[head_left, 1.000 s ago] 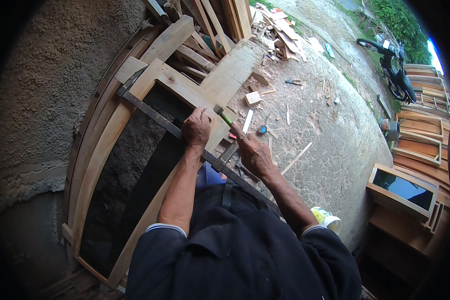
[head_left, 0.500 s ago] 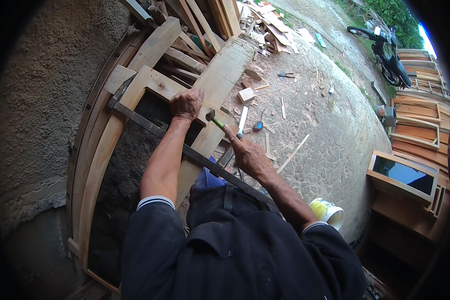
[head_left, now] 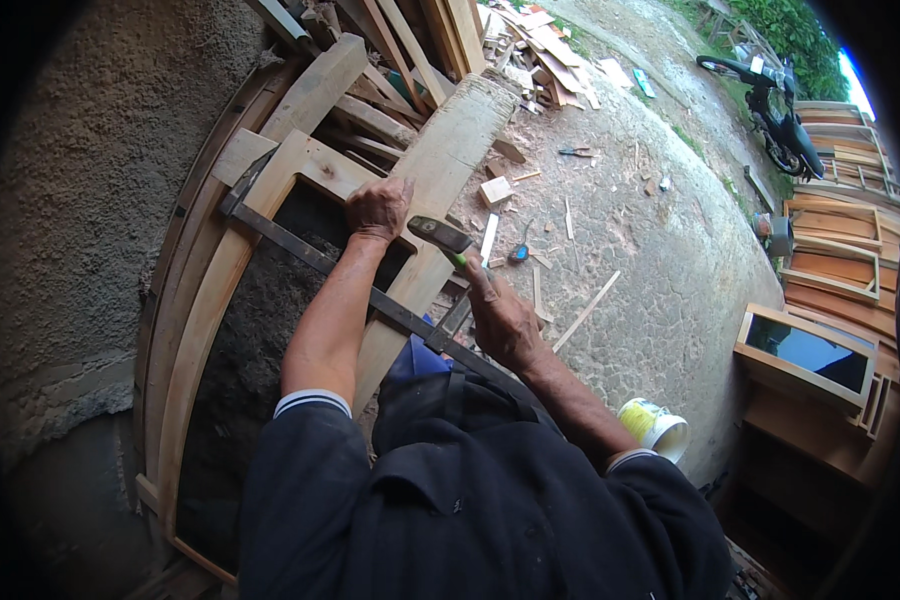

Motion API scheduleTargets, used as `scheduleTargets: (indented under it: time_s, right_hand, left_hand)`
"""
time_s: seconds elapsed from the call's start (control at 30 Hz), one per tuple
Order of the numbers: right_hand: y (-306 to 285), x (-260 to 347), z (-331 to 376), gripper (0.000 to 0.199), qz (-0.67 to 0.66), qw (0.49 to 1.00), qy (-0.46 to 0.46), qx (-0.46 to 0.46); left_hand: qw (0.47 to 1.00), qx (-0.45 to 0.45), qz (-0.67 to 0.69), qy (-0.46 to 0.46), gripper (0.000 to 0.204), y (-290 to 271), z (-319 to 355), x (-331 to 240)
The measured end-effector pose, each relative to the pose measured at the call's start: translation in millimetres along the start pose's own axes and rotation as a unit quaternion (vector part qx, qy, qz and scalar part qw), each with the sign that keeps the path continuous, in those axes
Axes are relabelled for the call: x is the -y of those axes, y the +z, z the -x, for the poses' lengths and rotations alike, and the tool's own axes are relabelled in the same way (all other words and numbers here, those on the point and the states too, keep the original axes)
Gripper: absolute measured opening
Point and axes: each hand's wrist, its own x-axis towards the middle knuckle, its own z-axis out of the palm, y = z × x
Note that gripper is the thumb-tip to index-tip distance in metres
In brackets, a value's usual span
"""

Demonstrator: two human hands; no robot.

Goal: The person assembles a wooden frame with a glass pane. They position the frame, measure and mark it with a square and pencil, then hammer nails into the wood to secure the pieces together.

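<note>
One hammer (head_left: 440, 234), raised above the wooden frame (head_left: 420, 285).
It has just risen (seemingly between blows); the right hand (head_left: 507, 322) grips it, the left hand (head_left: 378, 208) curls closed over the frame's corner, anything inside it hidden.

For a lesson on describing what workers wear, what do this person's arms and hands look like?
Both the left hand and the right hand are ungloved, with no watch or bracelet visible. The arms are bare below short, dark sleeves, which match the dark shirt and end in pale, striped trim.
</note>
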Motion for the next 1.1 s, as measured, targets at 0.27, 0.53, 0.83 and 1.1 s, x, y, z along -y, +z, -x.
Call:
scheduleTargets:
  time_s: [0.27,0.53,0.83,1.1]
  right_hand:
    - [7.9,-2.7,7.6,0.087,0.018,0.995,0.076,0.068]
    - [5.5,-3.2,4.1,0.077,0.063,0.989,0.091,0.098]
    - [2.9,-0.3,3.0,0.076,0.058,0.98,0.131,0.142]
    - [3.1,-4.4,0.3,0.076,0.094,0.961,0.156,0.208]
  left_hand:
    - [1.0,0.007,0.011,0.002,0.031,1.2,1.8,2.5]
    - [1.0,0.009,0.016,-0.001,0.031,1.3,1.2,3.2]
    - [1.0,0.006,0.004,0.004,0.032,3.6,0.3,3.8]
    - [1.0,-0.008,-0.001,0.005,0.035,2.7,-3.9,2.7]
